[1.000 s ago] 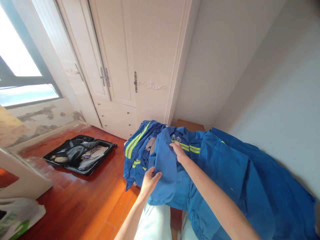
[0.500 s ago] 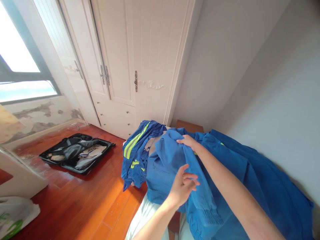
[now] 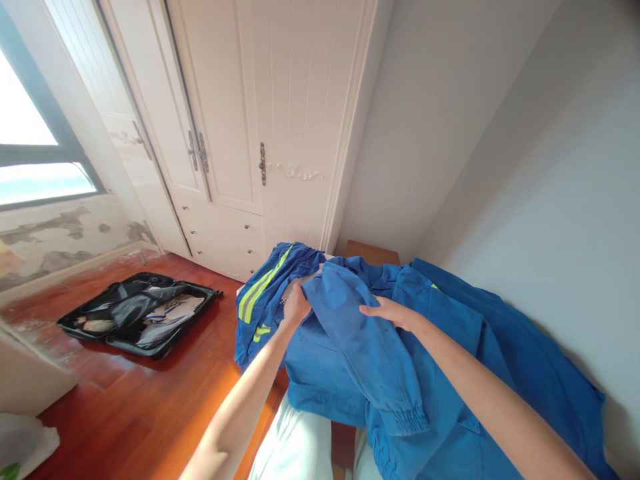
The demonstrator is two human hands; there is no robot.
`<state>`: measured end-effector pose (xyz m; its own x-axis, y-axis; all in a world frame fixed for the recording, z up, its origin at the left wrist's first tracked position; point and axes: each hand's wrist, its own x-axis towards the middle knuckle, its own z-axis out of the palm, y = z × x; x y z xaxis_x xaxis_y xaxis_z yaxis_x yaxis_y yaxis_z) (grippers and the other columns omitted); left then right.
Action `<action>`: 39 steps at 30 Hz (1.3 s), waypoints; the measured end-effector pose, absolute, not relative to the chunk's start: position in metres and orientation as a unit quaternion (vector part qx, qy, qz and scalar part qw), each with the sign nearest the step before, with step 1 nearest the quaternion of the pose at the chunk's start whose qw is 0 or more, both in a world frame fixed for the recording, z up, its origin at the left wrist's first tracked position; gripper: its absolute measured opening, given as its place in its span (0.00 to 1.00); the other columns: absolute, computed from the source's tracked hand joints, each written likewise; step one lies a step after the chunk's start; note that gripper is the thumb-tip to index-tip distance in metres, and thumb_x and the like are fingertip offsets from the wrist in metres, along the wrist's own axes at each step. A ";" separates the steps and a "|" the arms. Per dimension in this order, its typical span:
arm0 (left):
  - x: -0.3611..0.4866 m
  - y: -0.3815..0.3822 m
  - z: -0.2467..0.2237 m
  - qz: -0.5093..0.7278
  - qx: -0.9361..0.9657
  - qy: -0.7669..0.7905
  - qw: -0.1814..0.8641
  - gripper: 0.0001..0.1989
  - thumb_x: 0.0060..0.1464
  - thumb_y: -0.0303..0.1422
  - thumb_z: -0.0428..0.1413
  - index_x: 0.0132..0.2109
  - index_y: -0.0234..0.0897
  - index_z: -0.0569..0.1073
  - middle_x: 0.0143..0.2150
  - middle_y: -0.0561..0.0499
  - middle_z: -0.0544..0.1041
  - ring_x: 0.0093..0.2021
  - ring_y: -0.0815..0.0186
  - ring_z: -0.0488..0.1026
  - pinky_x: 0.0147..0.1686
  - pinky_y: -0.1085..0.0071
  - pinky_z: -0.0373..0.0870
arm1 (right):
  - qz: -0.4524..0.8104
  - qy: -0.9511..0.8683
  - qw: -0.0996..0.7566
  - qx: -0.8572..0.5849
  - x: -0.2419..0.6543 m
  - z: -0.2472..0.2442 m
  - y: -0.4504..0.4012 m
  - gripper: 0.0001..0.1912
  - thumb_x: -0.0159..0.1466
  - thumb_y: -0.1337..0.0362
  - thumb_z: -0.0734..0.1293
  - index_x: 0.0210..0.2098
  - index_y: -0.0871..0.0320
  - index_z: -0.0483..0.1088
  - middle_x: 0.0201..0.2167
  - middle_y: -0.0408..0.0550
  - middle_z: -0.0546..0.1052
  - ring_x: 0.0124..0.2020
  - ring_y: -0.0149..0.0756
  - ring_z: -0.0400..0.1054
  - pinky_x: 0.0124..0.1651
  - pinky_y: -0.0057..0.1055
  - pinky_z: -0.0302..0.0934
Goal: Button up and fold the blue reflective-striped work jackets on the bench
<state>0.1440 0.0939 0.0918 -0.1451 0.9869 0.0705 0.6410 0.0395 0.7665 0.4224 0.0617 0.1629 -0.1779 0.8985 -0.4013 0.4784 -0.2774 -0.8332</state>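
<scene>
One blue jacket [image 3: 320, 373] below, sleeve [image 3: 370, 350] lying between left hand [image 3: 297, 303], curled at its upper end (fingertips hidden, can't tell grip), and right hand [image 3: 387, 312], half open, thumb out, against its side.

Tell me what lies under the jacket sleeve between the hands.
Blue jacket body extends from under the sleeve; the stretch directly beneath the sleeve is covered and cannot be seen.

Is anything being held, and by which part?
The left hand seems to hold the blue jacket near the top of its sleeve; the right hand touches that sleeve, grip unclear.
</scene>
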 end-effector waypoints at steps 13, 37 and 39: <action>0.129 0.161 0.087 0.448 0.497 0.670 0.321 0.27 0.43 0.23 0.52 0.54 0.26 0.73 0.41 0.42 0.80 0.40 0.59 0.78 0.39 0.68 0.72 | 0.554 -0.451 0.286 -0.639 0.484 0.177 0.018 0.15 0.59 0.62 0.70 0.46 0.55 0.74 0.36 0.52 0.81 0.35 0.42 0.77 0.38 0.36 0.73; 0.130 0.148 0.049 0.552 0.536 0.591 0.242 0.06 0.36 0.23 0.51 0.24 0.38 0.66 0.31 0.52 0.78 0.37 0.62 0.75 0.41 0.70 0.67 | 0.098 -0.858 0.057 -0.501 0.377 0.142 0.279 0.27 0.59 0.77 0.63 0.57 0.55 0.72 0.60 0.49 0.70 0.63 0.43 0.60 0.64 0.34 0.53; 0.130 0.147 0.050 0.581 0.503 0.584 0.261 0.05 0.37 0.25 0.53 0.26 0.38 0.69 0.32 0.52 0.78 0.37 0.62 0.75 0.41 0.70 0.68 | 0.089 -0.860 0.022 -0.502 0.378 0.139 0.296 0.18 0.59 0.74 0.65 0.45 0.54 0.78 0.49 0.50 0.79 0.56 0.45 0.67 0.59 0.34 0.57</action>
<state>0.1295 0.1465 0.0503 -0.3585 0.8907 0.2794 0.2844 -0.1809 0.9415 0.3776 0.2962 0.1385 -0.4944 0.8676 -0.0528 0.8599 0.4794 -0.1753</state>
